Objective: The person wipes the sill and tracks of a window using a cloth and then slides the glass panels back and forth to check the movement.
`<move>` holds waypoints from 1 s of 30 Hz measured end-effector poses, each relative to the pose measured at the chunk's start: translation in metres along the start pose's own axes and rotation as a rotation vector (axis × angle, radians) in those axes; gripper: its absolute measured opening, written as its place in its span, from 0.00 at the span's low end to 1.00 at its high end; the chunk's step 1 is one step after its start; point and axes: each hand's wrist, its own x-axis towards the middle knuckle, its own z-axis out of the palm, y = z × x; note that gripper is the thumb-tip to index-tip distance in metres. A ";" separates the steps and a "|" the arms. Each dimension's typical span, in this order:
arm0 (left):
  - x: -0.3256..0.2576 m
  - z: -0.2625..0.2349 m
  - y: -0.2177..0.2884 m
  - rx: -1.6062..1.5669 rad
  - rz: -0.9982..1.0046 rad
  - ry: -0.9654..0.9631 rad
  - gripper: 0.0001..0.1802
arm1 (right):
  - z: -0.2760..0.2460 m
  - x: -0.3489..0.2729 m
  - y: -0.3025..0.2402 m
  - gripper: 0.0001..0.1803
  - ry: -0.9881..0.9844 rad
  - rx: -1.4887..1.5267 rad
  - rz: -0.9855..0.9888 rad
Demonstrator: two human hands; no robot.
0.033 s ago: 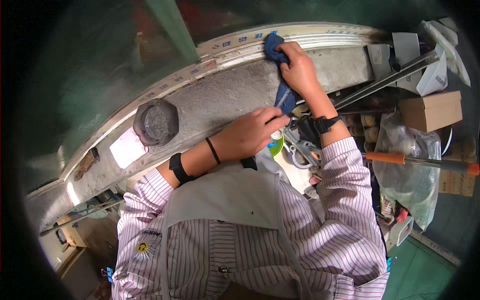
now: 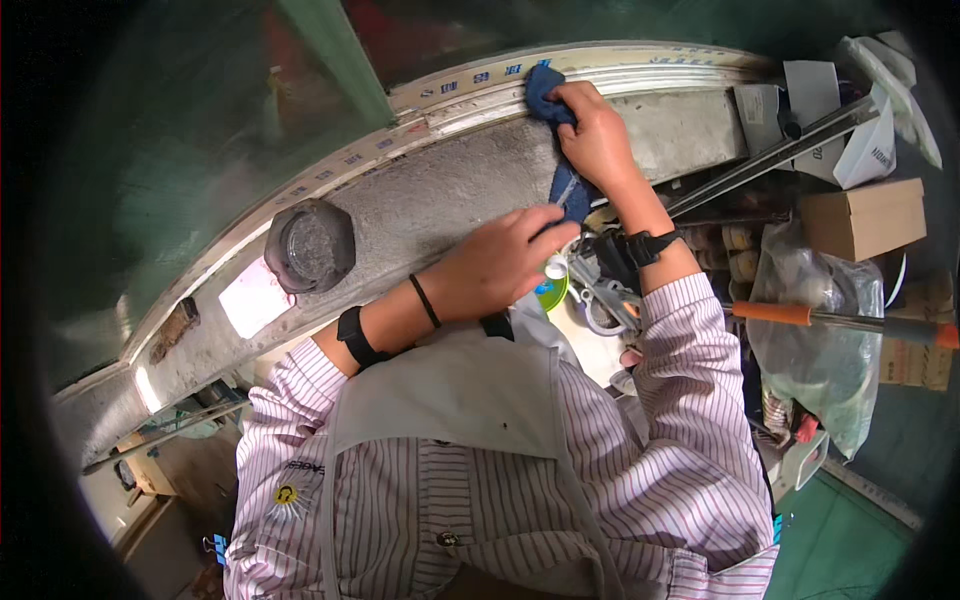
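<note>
Grey concrete makes up the long curved ledge (image 2: pixel 440 190) that sweeps from about eight o'clock up to one o'clock, with a pale metal rail (image 2: pixel 470 95) along its far edge. On the ledge at roughly ten o'clock sits a dark hexagonal cap (image 2: pixel 310 245), and just below it, toward eight o'clock, lies a pale square patch (image 2: pixel 257 298). Near the centre the left hand (image 2: pixel 500 265) rests on the ledge, its fingers pressed together and pinching the lower tail of a blue cloth (image 2: pixel 568 190). The cloth runs upward toward twelve o'clock, where the right hand (image 2: pixel 598 140) closes its curled fingers over the bunched upper end and presses it against the rail. Both wrists carry dark bands, and the striped sleeves lead down to a grey apron at six o'clock. At two o'clock a long metal bar (image 2: pixel 770 155) slants across a heap of clutter, with a brown cardboard box (image 2: pixel 860 218) just beneath it. At three o'clock a tool with an orange handle (image 2: pixel 775 313) lies across a clear plastic bag (image 2: pixel 815 350).
</note>
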 end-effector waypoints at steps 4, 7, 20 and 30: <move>-0.008 -0.035 0.009 0.175 -0.118 0.118 0.29 | -0.005 -0.005 0.015 0.20 0.048 0.044 -0.068; -0.061 -0.049 0.002 0.239 -0.188 0.113 0.26 | -0.008 -0.012 0.006 0.18 0.055 0.686 0.474; -0.096 -0.031 -0.022 0.532 -0.160 0.227 0.18 | 0.046 0.018 -0.083 0.25 -0.269 0.264 -0.043; -0.096 -0.037 -0.022 0.460 -0.198 0.208 0.22 | 0.005 0.013 -0.038 0.23 -0.303 -0.296 -0.090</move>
